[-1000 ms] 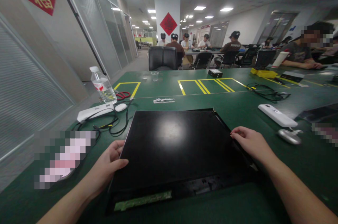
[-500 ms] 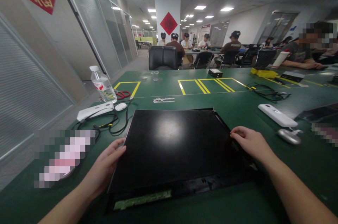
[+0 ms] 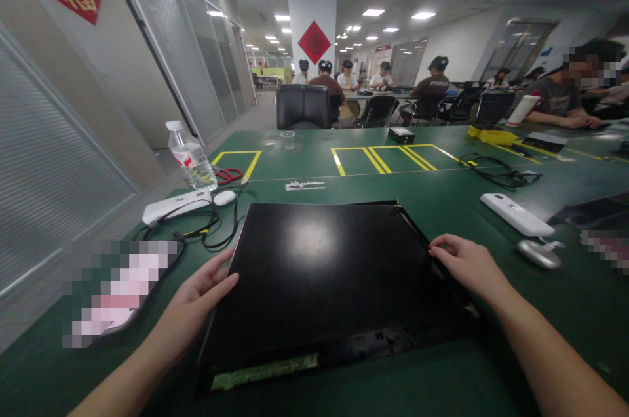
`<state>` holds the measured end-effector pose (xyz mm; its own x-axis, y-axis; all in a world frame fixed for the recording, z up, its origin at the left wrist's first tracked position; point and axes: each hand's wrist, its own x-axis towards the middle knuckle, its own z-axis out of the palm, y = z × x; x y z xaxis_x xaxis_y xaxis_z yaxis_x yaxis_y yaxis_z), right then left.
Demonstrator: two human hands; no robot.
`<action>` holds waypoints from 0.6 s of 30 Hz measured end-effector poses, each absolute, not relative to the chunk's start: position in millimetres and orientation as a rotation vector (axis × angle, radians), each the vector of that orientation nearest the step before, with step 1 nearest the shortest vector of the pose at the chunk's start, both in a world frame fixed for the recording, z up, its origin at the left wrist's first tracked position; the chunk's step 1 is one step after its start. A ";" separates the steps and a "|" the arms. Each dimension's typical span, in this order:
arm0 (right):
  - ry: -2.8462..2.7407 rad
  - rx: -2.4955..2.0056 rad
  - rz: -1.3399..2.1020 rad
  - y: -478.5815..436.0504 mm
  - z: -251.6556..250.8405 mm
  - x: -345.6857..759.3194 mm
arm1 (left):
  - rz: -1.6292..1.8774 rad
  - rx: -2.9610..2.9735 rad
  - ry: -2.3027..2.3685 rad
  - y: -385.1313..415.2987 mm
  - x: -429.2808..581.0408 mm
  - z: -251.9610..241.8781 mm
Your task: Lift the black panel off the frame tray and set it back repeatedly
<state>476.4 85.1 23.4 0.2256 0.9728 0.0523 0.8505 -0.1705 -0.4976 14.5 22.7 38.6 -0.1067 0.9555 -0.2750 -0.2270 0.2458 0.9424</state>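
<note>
A dark, glossy LCD panel [image 3: 319,266] lies in front of me over a black frame [image 3: 417,223] that shows along its far right and right edges. A green circuit board strip [image 3: 265,371] runs along the near left edge. My left hand [image 3: 201,292] grips the panel's left edge, thumb on the top face and fingers along the side, partly hidden. On the right edge, my right hand [image 3: 462,263] is closed in a pinch on the frame's rim; its fingertips are partly hidden.
To the left are a water bottle [image 3: 190,158], red-handled scissors [image 3: 228,175], a white power bank [image 3: 177,206] and black cables [image 3: 216,246]. On the right sit another white device [image 3: 515,214] and a silver mouse [image 3: 539,254]. A person [image 3: 565,99] sits at the far right.
My left hand has shifted slightly, its thumb moving farther onto the panel and the fingers spreading a little. The panel's left edge has shifted slightly left. My right hand looks unchanged.
</note>
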 end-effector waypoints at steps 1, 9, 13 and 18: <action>-1.676 -2.081 0.387 85.3 23.5 476.4 | 1.204 0.835 1.299 23.3 12.3 37.6; -1.668 -2.070 0.392 86.3 22.4 477.7 | 1.229 1.253 1.534 27.5 5.7 38.2; -1.673 -2.061 0.378 86.7 21.2 478.3 | 1.149 1.328 1.595 30.3 -0.5 28.9; -1.678 -2.040 0.370 87.3 21.3 476.9 | 1.017 1.554 1.695 37.3 -11.6 9.0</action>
